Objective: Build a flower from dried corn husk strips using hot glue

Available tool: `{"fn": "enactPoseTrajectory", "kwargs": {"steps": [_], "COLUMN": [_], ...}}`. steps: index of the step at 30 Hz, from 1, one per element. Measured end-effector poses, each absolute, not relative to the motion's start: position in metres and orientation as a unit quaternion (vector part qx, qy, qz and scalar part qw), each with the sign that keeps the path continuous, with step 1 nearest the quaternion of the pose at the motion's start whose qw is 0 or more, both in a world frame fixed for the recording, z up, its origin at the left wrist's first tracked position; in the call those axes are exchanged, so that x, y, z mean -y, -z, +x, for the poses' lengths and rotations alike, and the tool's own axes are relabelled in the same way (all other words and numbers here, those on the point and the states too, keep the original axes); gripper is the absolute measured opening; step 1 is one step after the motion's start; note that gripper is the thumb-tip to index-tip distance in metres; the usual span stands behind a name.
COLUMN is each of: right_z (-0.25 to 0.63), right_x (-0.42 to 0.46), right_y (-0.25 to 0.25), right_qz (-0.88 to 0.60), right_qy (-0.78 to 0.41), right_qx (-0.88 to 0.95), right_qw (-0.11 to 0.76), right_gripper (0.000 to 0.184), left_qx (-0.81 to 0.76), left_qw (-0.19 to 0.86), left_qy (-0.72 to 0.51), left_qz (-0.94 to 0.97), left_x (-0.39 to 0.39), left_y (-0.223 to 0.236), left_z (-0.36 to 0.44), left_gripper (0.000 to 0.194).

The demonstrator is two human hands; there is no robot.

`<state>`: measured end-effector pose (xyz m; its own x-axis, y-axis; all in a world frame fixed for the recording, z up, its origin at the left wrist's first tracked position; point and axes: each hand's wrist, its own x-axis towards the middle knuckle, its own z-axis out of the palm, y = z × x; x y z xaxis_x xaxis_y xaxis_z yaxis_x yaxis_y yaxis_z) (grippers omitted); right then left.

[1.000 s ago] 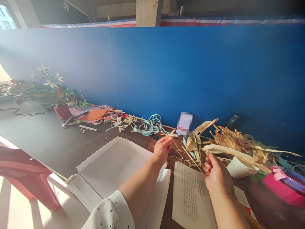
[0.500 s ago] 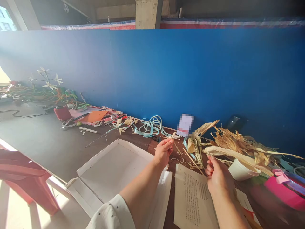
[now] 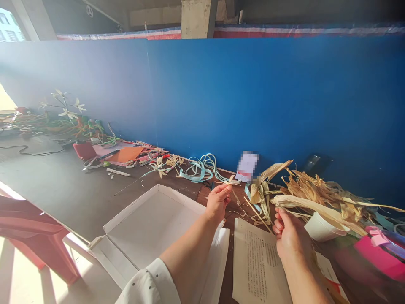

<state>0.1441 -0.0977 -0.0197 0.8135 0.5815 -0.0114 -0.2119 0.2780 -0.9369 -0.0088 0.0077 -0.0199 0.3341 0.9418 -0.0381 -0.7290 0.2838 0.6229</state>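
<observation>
My left hand (image 3: pixel 218 203) is pinched on a small husk flower (image 3: pixel 232 180), its pale petals sticking out past the fingertips. My right hand (image 3: pixel 291 234) is closed in a pinch lower down and to the right; whatever lies between its fingers is too small or hidden to make out. Just above the right fingers a long strip of dried corn husk (image 3: pixel 302 202) runs rightward across a white cup (image 3: pixel 325 227). Under and between the hands lies a printed sheet (image 3: pixel 253 257). An open white box (image 3: pixel 152 217) sits below my left forearm.
A heap of dried husks (image 3: pixel 311 185) lies at the right, above a pink container (image 3: pixel 376 255). A phone (image 3: pixel 247 165) leans on the blue partition (image 3: pixel 268 97). Light blue ribbon (image 3: pixel 202 171), finished husk flowers (image 3: pixel 160 168) and orange paper (image 3: pixel 128 155) line the table's back; a pink stool (image 3: pixel 31 236) stands left.
Both hands keep nearly the same pose, the left still pinching the husk flower. The whole view has shifted very slightly.
</observation>
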Motion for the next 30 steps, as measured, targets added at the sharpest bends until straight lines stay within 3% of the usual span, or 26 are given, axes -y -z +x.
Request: {"fn": "enactPoseTrajectory", "kwargs": {"steps": [13, 30], "right_z": [0.142, 0.132], "right_x": [0.098, 0.101], "right_y": [0.020, 0.018], "right_qz": [-0.548, -0.618], "right_qy": [-0.266, -0.236], "right_qx": [0.173, 0.261], "right_qw": [0.774, 0.703], "right_gripper": [0.030, 0.030], "left_qx": [-0.231, -0.182], "left_qw": [0.735, 0.697], "left_qy": [-0.531, -0.532], "left_qz": [0.352, 0.445], "left_x": [-0.001, 0.007], "left_y": [0.020, 0.013], "left_z": [-0.006, -0.006], "left_gripper": [0.035, 0.025]}}
